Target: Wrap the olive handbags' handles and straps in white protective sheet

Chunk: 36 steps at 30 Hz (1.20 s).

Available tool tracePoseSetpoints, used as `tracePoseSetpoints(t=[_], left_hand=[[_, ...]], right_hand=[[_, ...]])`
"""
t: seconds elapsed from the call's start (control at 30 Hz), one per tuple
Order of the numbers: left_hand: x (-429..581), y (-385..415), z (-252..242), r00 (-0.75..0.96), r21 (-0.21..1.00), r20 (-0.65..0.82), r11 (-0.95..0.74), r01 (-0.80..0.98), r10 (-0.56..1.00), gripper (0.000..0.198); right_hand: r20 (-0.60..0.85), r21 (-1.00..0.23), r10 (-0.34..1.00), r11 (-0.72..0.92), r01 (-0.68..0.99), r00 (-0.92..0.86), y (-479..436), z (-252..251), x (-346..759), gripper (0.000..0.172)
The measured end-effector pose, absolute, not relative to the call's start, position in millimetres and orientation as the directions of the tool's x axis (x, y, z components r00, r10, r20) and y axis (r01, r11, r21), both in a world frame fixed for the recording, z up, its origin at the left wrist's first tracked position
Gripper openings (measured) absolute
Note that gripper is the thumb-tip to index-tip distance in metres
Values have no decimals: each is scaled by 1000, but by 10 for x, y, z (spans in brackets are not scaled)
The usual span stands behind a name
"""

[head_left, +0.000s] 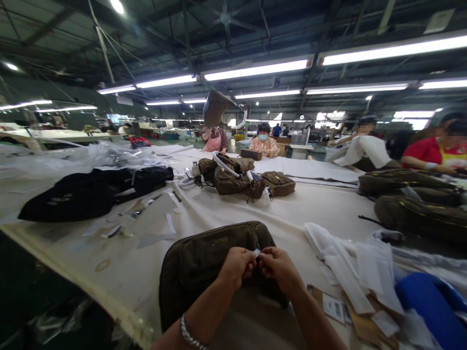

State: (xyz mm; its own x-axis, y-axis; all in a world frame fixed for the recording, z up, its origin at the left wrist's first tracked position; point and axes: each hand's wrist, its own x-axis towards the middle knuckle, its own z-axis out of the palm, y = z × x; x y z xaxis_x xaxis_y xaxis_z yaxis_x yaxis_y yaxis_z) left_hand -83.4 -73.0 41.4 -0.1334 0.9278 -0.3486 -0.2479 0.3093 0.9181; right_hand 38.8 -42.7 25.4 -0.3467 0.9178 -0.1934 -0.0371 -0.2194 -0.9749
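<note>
While two hands [237, 265] [276, 266] pinch one pale bit [257, 253], one bag [199, 260] lies beneath.

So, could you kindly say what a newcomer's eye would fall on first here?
The left hand and right hand come first, pinching a small whitish piece over the dark bag at bottom centre. Next is the blue item at lower right, then the brown bags at centre.
</note>
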Motion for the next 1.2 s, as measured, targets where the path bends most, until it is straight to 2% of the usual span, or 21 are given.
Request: tracePoseSetpoints(t=[0.2, 0.37, 0.5, 0.67, 1.0, 1.13, 1.2], left_hand=[[-864, -876, 442, 32, 680, -559, 480, -554, 829, 14], [-833, -996, 411, 143, 503, -600, 510, -698, 787, 13], [-774, -1049, 393, 163, 424, -612, 495, -759, 774, 14], [-699, -1076, 379, 141, 383, -613, 448, -808, 778, 16], [-643, -1116, 364, 161, 354, -587, 431, -830, 793, 17], [-646, -1119, 361, 139, 412, -558, 419, -809, 818, 18], [-640, -1118, 335, 86, 470, -538, 383, -795, 839, 20]], right_hand=[[-131, -980, 897, -182, -83, -421, -503, 213, 428, 32], [-78, -996, 899, -85, 3, -430, -585, 220, 433, 22], [-18, -997, 904, 16, 76, -428, -592, 184, 425, 15], [100, -980, 914, 159, 121, -394, -596, 108, 427, 10], [126, -945, 955, 199, 260, -270, -644, 129, 396, 5], [112, -932, 969, 180, 313, -222, -600, 77, 366, 6], [55, -961, 975, 110, 253, -215, -616, 98, 356, 7]])
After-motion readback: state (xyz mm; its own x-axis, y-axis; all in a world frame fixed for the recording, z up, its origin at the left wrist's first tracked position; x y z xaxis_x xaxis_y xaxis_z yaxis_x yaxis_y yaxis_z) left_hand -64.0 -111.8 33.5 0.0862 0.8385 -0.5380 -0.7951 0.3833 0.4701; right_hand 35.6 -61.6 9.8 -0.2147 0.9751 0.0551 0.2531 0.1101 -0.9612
